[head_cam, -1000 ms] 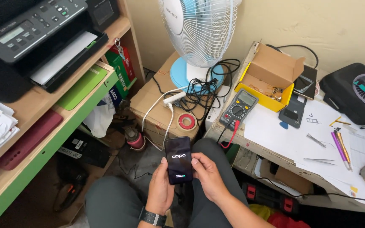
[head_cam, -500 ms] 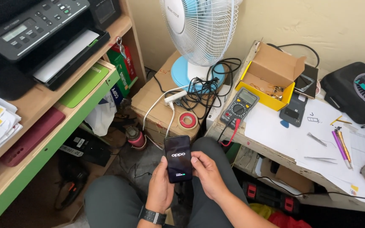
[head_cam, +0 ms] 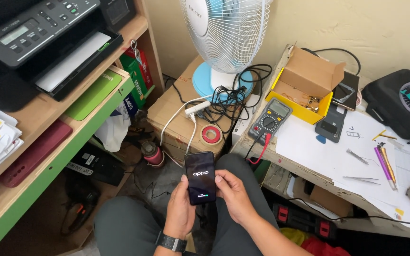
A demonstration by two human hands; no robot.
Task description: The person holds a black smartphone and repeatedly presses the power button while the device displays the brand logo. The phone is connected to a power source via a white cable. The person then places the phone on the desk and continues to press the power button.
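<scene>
A black smartphone [head_cam: 200,176] with a lit start-up screen is upright over my lap. My left hand [head_cam: 180,211], with a black watch on its wrist, wraps the phone's left edge and back. My right hand [head_cam: 233,195] holds the phone's right edge, thumb resting near the screen's lower right. A white cable runs from the phone's top up to a power strip [head_cam: 199,107] on a cardboard box.
A blue-and-white fan [head_cam: 228,47] stands on the cardboard box [head_cam: 176,114] with tangled black cables and a red tape roll [head_cam: 210,134]. On the right, a table [head_cam: 309,166] carries a multimeter [head_cam: 270,121], open yellow box [head_cam: 304,92], second phone, tweezers, pens. At left, shelves bear a printer [head_cam: 43,35].
The phone has shifted slightly lower and to the right in view; both hands keep the same hold on it.
</scene>
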